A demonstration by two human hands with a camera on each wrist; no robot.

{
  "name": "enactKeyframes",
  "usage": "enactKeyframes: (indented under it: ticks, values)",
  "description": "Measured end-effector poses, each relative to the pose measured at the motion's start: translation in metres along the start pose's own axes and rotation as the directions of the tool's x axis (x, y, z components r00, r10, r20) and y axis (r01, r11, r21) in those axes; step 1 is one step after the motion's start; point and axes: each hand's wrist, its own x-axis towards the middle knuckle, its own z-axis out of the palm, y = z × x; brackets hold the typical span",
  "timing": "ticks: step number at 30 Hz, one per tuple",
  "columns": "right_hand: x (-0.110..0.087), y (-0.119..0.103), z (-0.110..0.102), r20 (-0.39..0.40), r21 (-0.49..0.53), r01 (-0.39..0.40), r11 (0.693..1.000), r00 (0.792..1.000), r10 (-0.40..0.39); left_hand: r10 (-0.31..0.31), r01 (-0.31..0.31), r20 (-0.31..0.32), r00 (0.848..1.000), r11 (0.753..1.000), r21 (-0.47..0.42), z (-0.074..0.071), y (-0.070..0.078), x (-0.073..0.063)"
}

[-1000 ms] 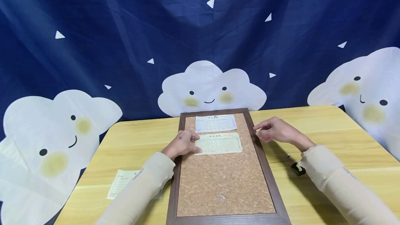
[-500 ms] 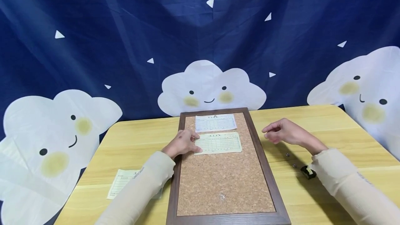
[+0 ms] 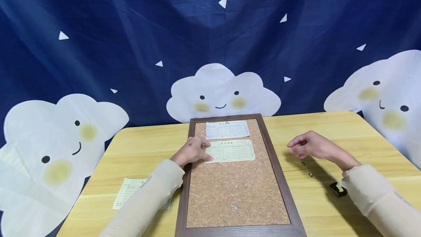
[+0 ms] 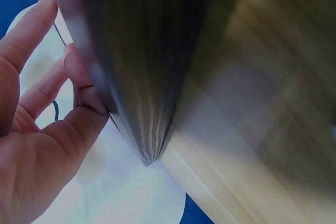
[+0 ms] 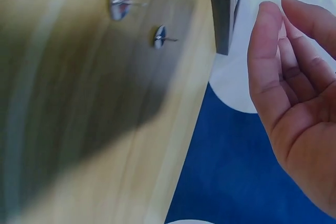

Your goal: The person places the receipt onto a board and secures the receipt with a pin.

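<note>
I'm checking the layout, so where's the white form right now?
In the head view, the white form lies at the far end of the corkboard, just beyond the yellow form whose left edge the left hand touches.

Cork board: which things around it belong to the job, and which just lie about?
Likely the job:
cork board
white slip
yellow slip, touched by the left hand
two tacks near the right hand

Perhaps just lying about:
loose paper at left
black object, unclear what
</note>
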Motion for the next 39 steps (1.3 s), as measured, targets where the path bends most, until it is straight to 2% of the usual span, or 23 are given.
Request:
enactKeyframes:
  ticks: [15,24,39]
  values:
    - [-0.016,0.018,-0.003,0.04,0.05,-0.025,0.998,0.999,0.023,0.014,-0.014,-0.005,1.0,1.0,-0.005,0.0,-0.001,-0.002]
    - [-0.025,0.025,-0.005,0.038,0.021,-0.03,0.999,0.999,0.029,0.005,-0.005,0.004,1.0,1.0,-0.028,0.001,-0.001,-0.002]
    - [-0.025,0.033,-0.003,0.055,0.046,-0.069,0.997,0.996,0.066,0.0,0.0,0.002,1.0,0.999,-0.039,0.001,0.0,-0.001]
